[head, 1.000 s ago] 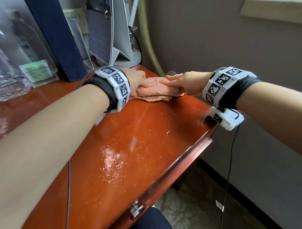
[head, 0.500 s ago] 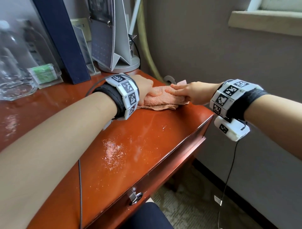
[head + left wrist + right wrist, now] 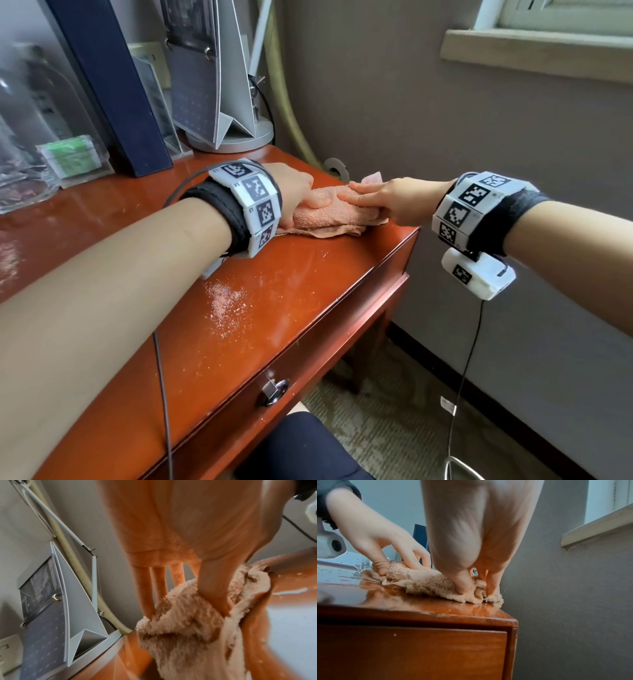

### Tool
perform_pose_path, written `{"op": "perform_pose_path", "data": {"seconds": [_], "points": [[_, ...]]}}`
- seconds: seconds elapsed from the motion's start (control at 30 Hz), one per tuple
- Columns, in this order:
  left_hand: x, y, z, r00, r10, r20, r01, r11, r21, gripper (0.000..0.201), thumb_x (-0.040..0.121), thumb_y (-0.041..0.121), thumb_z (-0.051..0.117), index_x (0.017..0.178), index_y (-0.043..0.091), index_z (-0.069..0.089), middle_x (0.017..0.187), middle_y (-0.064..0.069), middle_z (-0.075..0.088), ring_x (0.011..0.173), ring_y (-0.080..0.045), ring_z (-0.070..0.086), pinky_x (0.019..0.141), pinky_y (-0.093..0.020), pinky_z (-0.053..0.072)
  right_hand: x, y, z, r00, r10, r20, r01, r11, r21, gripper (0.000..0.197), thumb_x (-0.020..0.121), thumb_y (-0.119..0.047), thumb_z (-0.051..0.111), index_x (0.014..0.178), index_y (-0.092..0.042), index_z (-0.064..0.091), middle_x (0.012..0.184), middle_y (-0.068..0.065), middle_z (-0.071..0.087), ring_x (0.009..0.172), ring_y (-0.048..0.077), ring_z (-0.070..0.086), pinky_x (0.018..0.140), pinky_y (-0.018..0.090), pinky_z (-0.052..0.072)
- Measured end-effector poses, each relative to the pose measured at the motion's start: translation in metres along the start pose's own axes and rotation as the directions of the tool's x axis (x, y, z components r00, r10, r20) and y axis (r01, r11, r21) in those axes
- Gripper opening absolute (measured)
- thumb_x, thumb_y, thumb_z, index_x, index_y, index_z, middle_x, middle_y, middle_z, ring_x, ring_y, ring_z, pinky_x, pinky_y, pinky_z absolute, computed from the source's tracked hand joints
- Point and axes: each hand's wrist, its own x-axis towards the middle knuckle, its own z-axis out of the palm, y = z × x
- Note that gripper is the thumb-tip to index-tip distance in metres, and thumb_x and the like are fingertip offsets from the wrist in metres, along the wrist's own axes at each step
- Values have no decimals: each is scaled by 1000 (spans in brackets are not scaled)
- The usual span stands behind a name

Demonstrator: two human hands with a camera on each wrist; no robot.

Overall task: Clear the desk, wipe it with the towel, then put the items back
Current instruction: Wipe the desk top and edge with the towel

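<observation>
A peach towel (image 3: 337,216) lies bunched at the far right corner of the red-brown desk (image 3: 291,281). My left hand (image 3: 317,202) grips its left end, the thumb (image 3: 214,595) dug into the pile and the fingers behind it. My right hand (image 3: 354,195) pinches the right end by the desk edge, thumb (image 3: 463,584) in front and fingers at the back. In the right wrist view the towel (image 3: 426,582) is gathered between both hands, the left hand (image 3: 383,563) at its far end. Pinkish powder (image 3: 227,301) is scattered on the desk nearer me.
At the back stand a dark blue binder (image 3: 113,85), a grey calendar stand (image 3: 212,78) on a round base, a glass jar (image 3: 20,144) and a green packet (image 3: 72,156). A wall runs close along the desk's right edge. A drawer knob (image 3: 274,390) sticks out in front.
Both hands stay on the towel at the desk's far right corner. The head view has shifted, showing more of the desk front and the window sill.
</observation>
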Motion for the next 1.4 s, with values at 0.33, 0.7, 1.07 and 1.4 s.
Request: {"op": "perform_pose_path", "data": {"seconds": [0.33,0.7,1.07,1.4], "points": [[0,14,-6,999,-13,39,9,996,85,70,86,30,64,145,39,27,127,-2,48,112,-25,53,90,-37,48,-16,-1,8,1000,-2,-23,3,999,50,87,86,9,38,146,-44,4,158,-13,2,142,23,25,112,36,32],[11,14,-6,1000,-8,8,8,1000,-1,71,86,25,63,145,40,27,124,-2,49,104,-24,55,75,-32,45,-6,14,10,996,-34,-83,40,997,68,97,79,17,34,144,-49,5,157,-17,5,136,26,35,105,34,39],[38,10,-12,1000,-22,-12,22,999,-40,73,85,20,62,144,43,26,125,-2,51,106,-24,56,79,-34,49,4,39,13,996,-8,-92,16,996,87,97,81,15,41,144,-50,7,157,-15,7,143,20,24,109,37,36],[33,18,-11,999,-3,-45,2,1000,-18,68,89,22,59,145,42,26,130,-2,45,113,-28,52,83,-33,44,-18,28,17,994,39,-106,-30,996,82,85,87,12,38,148,-39,7,158,-10,7,140,22,27,109,30,30]]}}
